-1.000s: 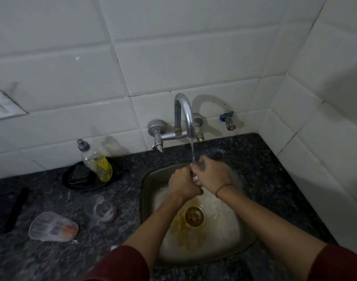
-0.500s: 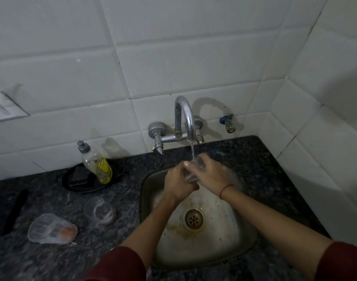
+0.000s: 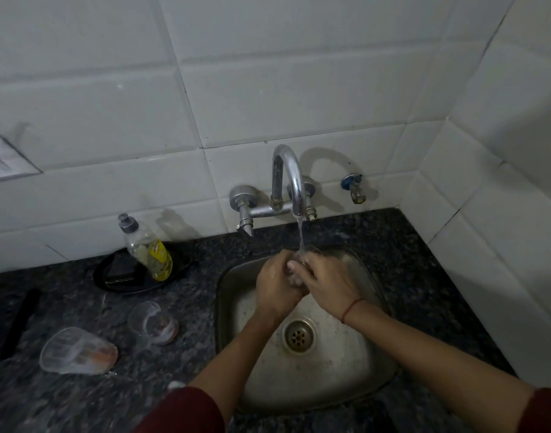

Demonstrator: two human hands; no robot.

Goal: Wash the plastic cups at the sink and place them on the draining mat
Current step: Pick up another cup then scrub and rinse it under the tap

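Under running tap [image 3: 288, 179], left hand [image 3: 275, 284] and right hand [image 3: 328, 284] clasped together over sink [image 3: 371, 364]; each grip's contents hidden; two clear plastic cups [image 3: 77, 351] on surface.

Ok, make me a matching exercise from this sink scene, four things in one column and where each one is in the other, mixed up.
1. clear plastic soap bottle with yellow label
2. large clear plastic cup
3. curved chrome tap
4. round metal drain

A. on the tiled wall
B. lying on the dark counter
C. leaning on a black plate
D. in the steel sink bottom

Pairs: 1-C, 2-B, 3-A, 4-D
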